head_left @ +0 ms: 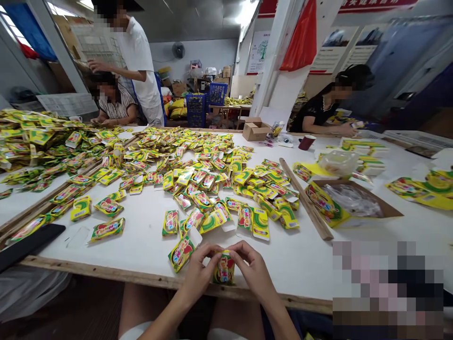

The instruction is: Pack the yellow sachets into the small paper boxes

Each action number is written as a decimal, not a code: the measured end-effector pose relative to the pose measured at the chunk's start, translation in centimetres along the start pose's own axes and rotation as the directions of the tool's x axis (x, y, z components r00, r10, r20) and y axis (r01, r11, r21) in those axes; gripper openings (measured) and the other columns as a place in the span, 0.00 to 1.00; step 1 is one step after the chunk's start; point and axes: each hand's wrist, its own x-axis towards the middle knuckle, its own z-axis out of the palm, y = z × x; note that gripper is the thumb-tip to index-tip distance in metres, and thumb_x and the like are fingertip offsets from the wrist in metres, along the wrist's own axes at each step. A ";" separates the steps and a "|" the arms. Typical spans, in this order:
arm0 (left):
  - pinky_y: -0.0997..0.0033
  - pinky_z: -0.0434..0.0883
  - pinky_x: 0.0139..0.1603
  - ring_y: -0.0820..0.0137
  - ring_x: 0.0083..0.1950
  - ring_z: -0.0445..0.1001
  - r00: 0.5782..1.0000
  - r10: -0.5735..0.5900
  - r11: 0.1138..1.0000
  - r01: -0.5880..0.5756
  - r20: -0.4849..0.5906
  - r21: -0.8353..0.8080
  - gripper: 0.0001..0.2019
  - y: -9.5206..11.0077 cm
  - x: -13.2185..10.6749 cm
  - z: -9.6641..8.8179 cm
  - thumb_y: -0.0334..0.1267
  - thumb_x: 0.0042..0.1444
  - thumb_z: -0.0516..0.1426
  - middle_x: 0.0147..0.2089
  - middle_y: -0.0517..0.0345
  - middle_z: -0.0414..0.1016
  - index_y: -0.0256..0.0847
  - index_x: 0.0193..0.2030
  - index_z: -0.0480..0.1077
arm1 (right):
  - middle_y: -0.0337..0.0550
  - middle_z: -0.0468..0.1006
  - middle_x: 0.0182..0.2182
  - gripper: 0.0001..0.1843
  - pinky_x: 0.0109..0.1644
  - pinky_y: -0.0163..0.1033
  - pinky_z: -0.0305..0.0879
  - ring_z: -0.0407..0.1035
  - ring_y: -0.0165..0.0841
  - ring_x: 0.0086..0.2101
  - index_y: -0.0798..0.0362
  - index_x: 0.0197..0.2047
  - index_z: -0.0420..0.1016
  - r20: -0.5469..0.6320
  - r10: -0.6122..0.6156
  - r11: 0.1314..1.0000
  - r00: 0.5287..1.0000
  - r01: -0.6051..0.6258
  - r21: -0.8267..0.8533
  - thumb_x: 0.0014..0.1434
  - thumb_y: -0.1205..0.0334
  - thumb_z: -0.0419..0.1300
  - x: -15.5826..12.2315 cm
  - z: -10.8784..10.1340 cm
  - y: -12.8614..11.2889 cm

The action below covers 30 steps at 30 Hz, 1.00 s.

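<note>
A small yellow and green printed box (224,270) stands upright at the table's front edge, between my two hands. My left hand (202,264) pinches its upper left corner with thumb and fingers. At the upper right corner my right hand (247,262) grips it the same way. The box's top edge lies under my fingertips, so I cannot tell whether its flap is closed. Just left of my left hand lies another such box (181,253) with a white flap raised. Beyond my hands, several more boxes (245,217) lie loose, some with open flaps.
Heaps of the same boxes (38,132) cover the left and middle of the white table (141,241). Wooden strips (306,200) divide it. On the right sits an open display carton (348,203) holding clear plastic. A phone-like black object (31,243) lies left. Other people (327,106) sit or stand beyond.
</note>
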 end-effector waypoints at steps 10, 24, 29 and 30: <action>0.71 0.68 0.45 0.69 0.43 0.72 0.999 0.019 1.000 -0.020 0.047 0.018 0.10 -0.3 -0.1 -0.4 0.41 0.60 0.55 0.41 0.52 0.74 0.38 0.42 0.74 | 0.42 0.73 0.29 0.15 0.39 0.37 0.65 0.68 0.33 0.33 0.56 0.33 0.68 0.070 0.021 1.000 0.997 -0.021 0.005 0.58 0.51 0.59 0.7 -0.4 -0.1; 0.71 0.68 0.45 0.68 0.43 0.71 0.994 0.052 0.998 -0.048 0.099 -0.043 0.10 -0.3 -0.2 -0.1 0.40 0.60 0.55 0.39 0.52 0.73 0.38 0.44 0.74 | 0.42 0.75 0.30 0.15 0.39 0.36 0.65 0.69 0.33 0.33 0.56 0.30 0.69 0.186 0.075 0.996 0.980 -0.081 0.028 0.57 0.52 0.61 1.1 -2.1 -1.1; 0.72 0.69 0.43 0.69 0.41 0.71 0.998 0.015 0.999 -0.014 0.056 -0.032 0.12 -0.8 -0.4 0.0 0.41 0.60 0.55 0.41 0.52 0.73 0.39 0.46 0.73 | 0.41 0.74 0.28 0.11 0.37 0.37 0.64 0.70 0.34 0.32 0.55 0.31 0.69 0.119 -0.017 0.973 0.993 0.044 -0.229 0.60 0.56 0.56 1.3 -1.0 -1.3; 0.72 0.69 0.43 0.69 0.41 0.71 0.999 0.014 0.999 -0.013 0.049 -0.032 0.12 -0.7 -0.4 0.1 0.41 0.61 0.54 0.42 0.52 0.73 0.39 0.46 0.73 | 0.42 0.75 0.29 0.10 0.38 0.37 0.64 0.70 0.35 0.33 0.54 0.32 0.70 0.081 -0.061 0.961 0.995 0.081 -0.264 0.61 0.57 0.55 1.0 -0.8 -1.2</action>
